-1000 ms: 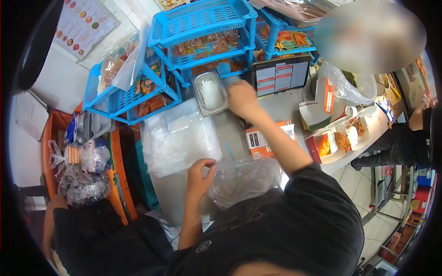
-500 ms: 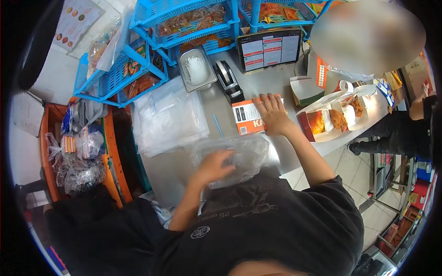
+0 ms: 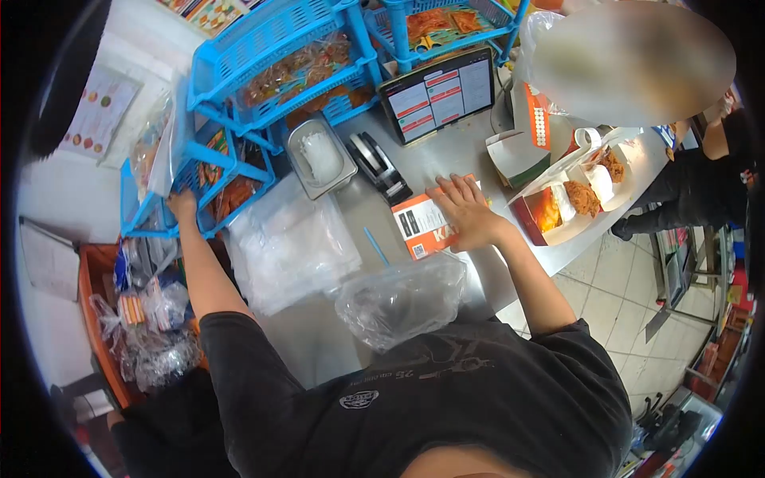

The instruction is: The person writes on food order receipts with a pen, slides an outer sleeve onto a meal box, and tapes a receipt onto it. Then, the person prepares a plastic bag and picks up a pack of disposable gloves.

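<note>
My right hand (image 3: 466,213) lies flat with fingers spread on an orange and white printed card (image 3: 422,227) on the metal counter. My left hand (image 3: 183,205) reaches to the lower blue basket (image 3: 209,179) at the left; its fingertips are hidden at the basket's edge. Below the card is a crumpled clear plastic bag (image 3: 402,303), with a thin blue straw-like stick (image 3: 375,245) above it. A stack of clear bags (image 3: 291,243) lies left of centre. Behind it stand a metal container (image 3: 321,158) of white contents and a black tape dispenser (image 3: 378,169).
Stacked blue baskets (image 3: 279,68) hold packaged food at the back, beside a tablet (image 3: 438,94). An open box of fried food (image 3: 582,199) sits at the right. An orange crate (image 3: 102,311) with wrapped items stands at the left. Another person (image 3: 693,179) is at the far right.
My left hand has moved from over the clear bag to the blue basket at the left. My right hand, earlier near the tape dispenser, came down onto the card and has stayed there.
</note>
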Demonstrator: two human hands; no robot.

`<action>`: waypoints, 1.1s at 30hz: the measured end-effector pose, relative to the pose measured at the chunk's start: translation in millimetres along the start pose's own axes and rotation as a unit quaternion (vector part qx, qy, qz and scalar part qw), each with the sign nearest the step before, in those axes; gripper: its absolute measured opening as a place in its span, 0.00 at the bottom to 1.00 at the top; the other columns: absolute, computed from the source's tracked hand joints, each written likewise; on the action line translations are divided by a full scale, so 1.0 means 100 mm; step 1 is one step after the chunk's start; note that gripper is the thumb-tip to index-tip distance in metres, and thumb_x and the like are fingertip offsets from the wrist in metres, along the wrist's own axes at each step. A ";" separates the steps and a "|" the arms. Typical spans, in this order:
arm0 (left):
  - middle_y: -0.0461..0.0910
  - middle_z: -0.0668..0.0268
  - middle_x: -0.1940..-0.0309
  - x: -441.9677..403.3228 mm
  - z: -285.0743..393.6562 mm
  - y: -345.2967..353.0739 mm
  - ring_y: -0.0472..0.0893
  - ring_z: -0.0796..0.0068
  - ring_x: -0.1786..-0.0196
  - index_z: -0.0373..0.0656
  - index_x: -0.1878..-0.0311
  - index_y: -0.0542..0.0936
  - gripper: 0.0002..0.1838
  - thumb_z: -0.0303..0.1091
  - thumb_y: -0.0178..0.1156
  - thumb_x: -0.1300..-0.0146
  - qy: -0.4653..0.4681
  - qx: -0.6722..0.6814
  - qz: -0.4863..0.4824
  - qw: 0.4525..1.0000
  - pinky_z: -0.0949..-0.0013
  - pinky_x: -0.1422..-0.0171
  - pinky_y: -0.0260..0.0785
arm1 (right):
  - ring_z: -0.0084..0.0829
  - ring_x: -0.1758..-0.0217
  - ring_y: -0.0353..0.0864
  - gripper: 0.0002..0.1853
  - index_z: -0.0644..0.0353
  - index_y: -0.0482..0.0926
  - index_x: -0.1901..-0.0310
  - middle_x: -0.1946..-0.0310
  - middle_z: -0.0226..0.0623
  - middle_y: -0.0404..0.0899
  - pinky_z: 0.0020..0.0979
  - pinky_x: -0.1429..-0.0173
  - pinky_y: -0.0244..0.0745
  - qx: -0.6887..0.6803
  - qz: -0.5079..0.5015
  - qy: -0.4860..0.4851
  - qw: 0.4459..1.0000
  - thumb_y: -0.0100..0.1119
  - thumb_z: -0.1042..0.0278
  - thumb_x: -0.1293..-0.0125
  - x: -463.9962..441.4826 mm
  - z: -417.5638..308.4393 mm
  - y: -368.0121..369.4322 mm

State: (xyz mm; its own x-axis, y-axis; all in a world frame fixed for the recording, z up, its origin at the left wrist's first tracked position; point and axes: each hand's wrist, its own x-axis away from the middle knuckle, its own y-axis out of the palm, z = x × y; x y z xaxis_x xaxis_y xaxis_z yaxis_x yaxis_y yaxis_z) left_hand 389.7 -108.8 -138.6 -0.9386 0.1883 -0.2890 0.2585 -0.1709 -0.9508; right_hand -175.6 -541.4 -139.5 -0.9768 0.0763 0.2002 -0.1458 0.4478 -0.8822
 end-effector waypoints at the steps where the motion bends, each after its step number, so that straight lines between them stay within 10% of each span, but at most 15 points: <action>1: 0.65 0.39 0.39 -0.17 -0.19 0.21 0.64 0.43 0.35 0.28 0.39 0.66 0.33 0.50 0.47 0.36 0.038 -0.016 -0.053 0.998 0.53 0.30 0.54 | 0.55 0.24 0.36 0.58 0.51 0.48 0.29 0.29 0.53 0.45 0.52 0.24 0.32 -0.015 0.003 -0.002 1.000 0.72 0.60 0.64 -0.01 0.01 0.01; 3: 0.68 0.43 0.40 -0.60 -0.47 0.54 0.67 0.46 0.36 0.34 0.40 0.71 0.34 0.56 0.47 0.37 0.100 -0.085 -0.261 0.956 0.53 0.33 0.58 | 0.55 0.24 0.37 0.57 0.52 0.50 0.30 0.29 0.52 0.46 0.52 0.24 0.33 -0.017 0.009 0.002 1.000 0.71 0.56 0.64 -0.01 0.03 0.03; 6: 0.73 0.46 0.44 0.07 0.59 -0.43 0.70 0.47 0.39 0.38 0.44 0.75 0.32 0.57 0.48 0.38 -0.038 -0.074 -0.168 0.982 0.51 0.36 0.62 | 0.55 0.25 0.38 0.55 0.52 0.51 0.30 0.29 0.51 0.47 0.52 0.25 0.34 -0.028 0.019 0.009 0.999 0.71 0.54 0.62 0.00 0.01 0.01; 7: 0.76 0.46 0.48 0.42 1.04 -0.68 0.73 0.48 0.41 0.38 0.46 0.77 0.30 0.56 0.49 0.38 -0.089 -0.035 -0.005 0.995 0.52 0.39 0.64 | 0.55 0.25 0.38 0.55 0.52 0.52 0.30 0.29 0.51 0.47 0.52 0.25 0.34 -0.036 0.030 0.010 0.999 0.71 0.54 0.62 0.01 0.02 0.03; 10: 0.76 0.48 0.47 0.30 0.98 -0.53 0.74 0.49 0.43 0.37 0.45 0.75 0.30 0.53 0.57 0.42 0.159 0.128 -0.155 0.967 0.53 0.40 0.64 | 0.55 0.25 0.40 0.54 0.54 0.53 0.31 0.30 0.52 0.48 0.52 0.25 0.34 -0.047 0.015 0.028 0.998 0.71 0.55 0.61 -0.02 -0.03 0.01; 13: 0.63 0.52 0.33 0.24 0.85 -0.43 0.62 0.54 0.31 0.39 0.34 0.65 0.37 0.54 0.58 0.41 0.094 0.214 -0.256 0.938 0.61 0.28 0.52 | 0.56 0.26 0.40 0.55 0.53 0.54 0.31 0.30 0.52 0.49 0.53 0.25 0.35 -0.047 0.033 0.003 0.998 0.72 0.59 0.66 -0.04 0.02 0.06; 18: 0.73 0.49 0.43 0.08 0.60 -0.06 0.71 0.55 0.39 0.36 0.45 0.74 0.25 0.42 0.60 0.42 0.116 0.184 -0.082 0.973 0.59 0.35 0.60 | 0.55 0.25 0.39 0.57 0.53 0.54 0.31 0.29 0.49 0.48 0.53 0.25 0.33 -0.041 0.018 0.019 0.999 0.71 0.62 0.69 -0.09 -0.10 -0.03; 22: 0.74 0.45 0.49 0.67 1.17 -0.95 0.71 0.47 0.44 0.32 0.52 0.75 0.20 0.36 0.59 0.43 -0.156 0.299 0.129 0.932 0.51 0.39 0.60 | 0.56 0.26 0.41 0.57 0.53 0.54 0.31 0.30 0.51 0.50 0.52 0.25 0.32 -0.034 0.029 0.018 0.999 0.71 0.61 0.68 -0.06 -0.12 -0.02; 25: 0.74 0.49 0.63 0.89 0.98 -0.58 0.70 0.48 0.56 0.35 0.62 0.77 0.08 0.30 0.54 0.39 0.009 0.260 0.494 0.830 0.52 0.49 0.59 | 0.55 0.26 0.43 0.54 0.55 0.55 0.31 0.31 0.51 0.52 0.50 0.25 0.32 -0.018 0.043 -0.021 0.999 0.70 0.60 0.65 -0.09 -0.10 0.01; 33: 0.74 0.57 0.57 3.32 1.11 -0.48 0.70 0.57 0.50 0.39 0.65 0.79 0.06 0.30 0.55 0.38 -0.120 0.342 0.280 0.889 0.58 0.42 0.60 | 0.43 0.37 0.65 0.25 0.62 0.70 0.45 0.42 0.48 0.66 0.40 0.31 0.54 -0.277 0.254 -0.188 0.907 0.58 0.60 0.43 -0.02 -0.88 -0.72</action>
State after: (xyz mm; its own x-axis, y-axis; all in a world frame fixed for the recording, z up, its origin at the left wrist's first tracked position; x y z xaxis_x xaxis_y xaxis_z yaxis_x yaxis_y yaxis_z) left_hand 40.6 -145.2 -176.1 -0.7490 -0.3097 -0.5857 0.5787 -0.7363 -0.3507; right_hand -148.8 -495.7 -38.5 -0.8953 0.1367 -0.4239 0.3390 0.8265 -0.4494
